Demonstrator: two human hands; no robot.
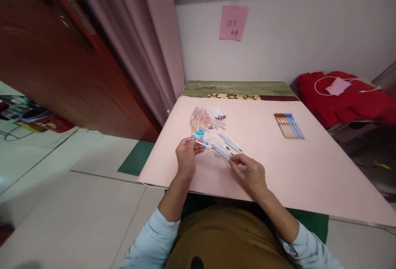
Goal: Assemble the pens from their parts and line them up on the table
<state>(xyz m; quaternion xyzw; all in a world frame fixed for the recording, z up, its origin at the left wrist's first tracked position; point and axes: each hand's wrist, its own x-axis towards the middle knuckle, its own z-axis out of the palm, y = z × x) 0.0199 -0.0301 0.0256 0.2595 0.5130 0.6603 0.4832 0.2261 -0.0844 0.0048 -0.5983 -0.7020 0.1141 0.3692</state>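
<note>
At far left stands a brown door [77, 75], ajar beside a mauve curtain [148, 34]. Next comes the worktop [262, 145], covered in pale pink. Near its left side is the left hand [186, 155], thumb and index finger pinching the white end of a refill [203, 143], the other fingers loosely curled. Just beyond this hand lie bright blue parts [199, 133], and past them a heap of see-through barrels [200, 118] (peach and lilac in tint). Against the heap's right side, a fan of white refills [217, 111] points its dark tips towards the person.

Between the 2 hands, the pinched refill's dark tip meets the end of a pale blue barrel [221, 152]. The right hand [251, 174] pinches that barrel's other end between thumb and fingers. Just beyond it lie loose refills [220, 142], mixed with more blue barrels. On the wall above hangs a pink note [233, 22] reading 357. Well to the right, brown and blue pens [289, 126] lie in a row, near a red cloth [349, 102] beyond the worktop's edge.
</note>
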